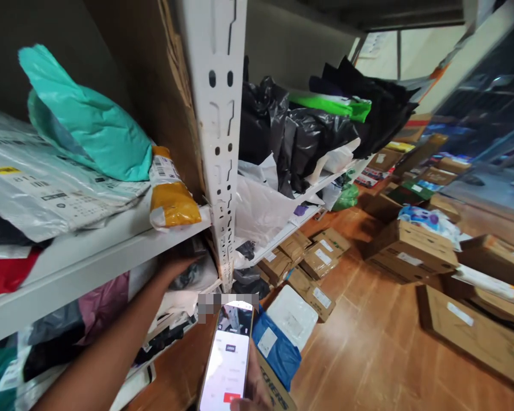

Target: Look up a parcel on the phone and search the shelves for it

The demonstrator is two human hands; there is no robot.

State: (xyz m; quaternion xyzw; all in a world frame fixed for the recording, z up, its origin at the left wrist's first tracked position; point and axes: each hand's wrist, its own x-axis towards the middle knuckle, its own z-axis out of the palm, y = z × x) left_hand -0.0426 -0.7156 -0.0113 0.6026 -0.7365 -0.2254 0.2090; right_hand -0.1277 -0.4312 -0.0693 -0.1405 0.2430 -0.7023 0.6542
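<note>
My right hand [257, 385] is wrapped round a smartphone [226, 362] at the bottom middle, its lit screen facing me with a red button low on it. My left forearm crosses the lower left, and my left hand [187, 261] reaches into the lower shelf beside the white upright. Its fingers are in shadow among dark and clear plastic-wrapped parcels [188, 278], so I cannot make out a grip. On the shelf above lie a teal bag [98, 128], a white labelled mailer [47, 182] and a small orange-yellow packet [173, 197].
A perforated white shelf post [220, 114] stands just ahead. Black plastic bags [308, 134] fill the shelf beyond it. Cardboard boxes [411, 251] line the wooden floor [351, 342] on the right. A blue mailer [278, 351] lies close behind the phone.
</note>
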